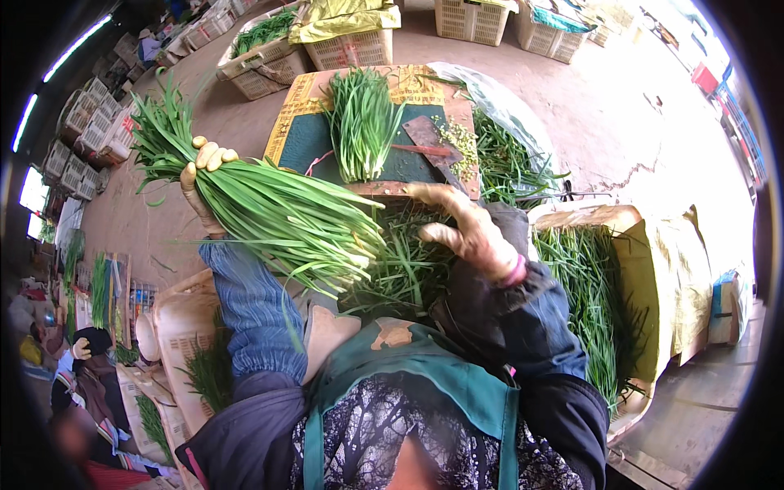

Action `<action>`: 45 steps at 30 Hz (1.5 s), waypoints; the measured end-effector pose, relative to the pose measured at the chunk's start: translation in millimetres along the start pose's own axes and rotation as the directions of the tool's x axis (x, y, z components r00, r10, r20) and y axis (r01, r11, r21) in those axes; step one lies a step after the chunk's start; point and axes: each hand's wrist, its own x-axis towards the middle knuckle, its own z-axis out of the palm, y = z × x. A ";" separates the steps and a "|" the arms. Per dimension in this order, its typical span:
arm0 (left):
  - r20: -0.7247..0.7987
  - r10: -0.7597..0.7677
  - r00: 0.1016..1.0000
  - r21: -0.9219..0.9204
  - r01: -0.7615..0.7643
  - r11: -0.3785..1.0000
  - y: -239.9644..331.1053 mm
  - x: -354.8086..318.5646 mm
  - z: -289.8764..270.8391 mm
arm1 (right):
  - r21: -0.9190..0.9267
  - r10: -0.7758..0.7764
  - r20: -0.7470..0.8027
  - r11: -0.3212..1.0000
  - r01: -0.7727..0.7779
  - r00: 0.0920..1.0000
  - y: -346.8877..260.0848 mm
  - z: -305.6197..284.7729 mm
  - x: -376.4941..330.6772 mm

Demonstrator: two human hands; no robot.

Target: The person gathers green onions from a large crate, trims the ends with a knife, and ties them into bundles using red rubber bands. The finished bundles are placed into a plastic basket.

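Observation:
My left hand (pixel 204 167), in a pale glove, is closed around a thick bunch of garlic chives (pixel 286 212). Their white stem ends point right, over my lap. In front of my right knee is my right hand (pixel 474 237), slightly blurred, its fingers stretched out and apart with nothing in them. Ahead of me a second bunch of chives (pixel 359 126) lies on a work board (pixel 302 155) with a dark green surface and yellow tape. A broad-bladed knife (pixel 425 139) rests beside it, next to small trimmed stem ends (pixel 459 147).
Loose green leaves (pixel 408 261) lie between my knees. A crate of chives (pixel 580 302) stands at my right, another crate (pixel 184 327) at my left. Clear plastic sheeting (pixel 506 114) borders the board. Covered crates (pixel 351 49) line the far floor. Another person (pixel 90 367) is at lower left.

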 end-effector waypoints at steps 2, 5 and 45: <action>-0.022 0.001 1.000 -0.009 -0.001 1.000 -7.2 0.5 0.1 | 0.190 0.112 0.049 0.975 -0.119 0.993 3.1 17.9 20.6; -0.043 0.005 0.999 0.005 -0.005 1.000 -6.6 0.5 -1.0 | 0.076 0.125 0.066 0.989 -0.130 0.990 -3.4 41.5 23.3; -0.075 0.059 0.995 -0.027 -0.061 0.998 -19.0 -6.6 3.2 | -0.258 -0.263 0.032 0.930 0.262 0.964 -14.7 79.8 23.0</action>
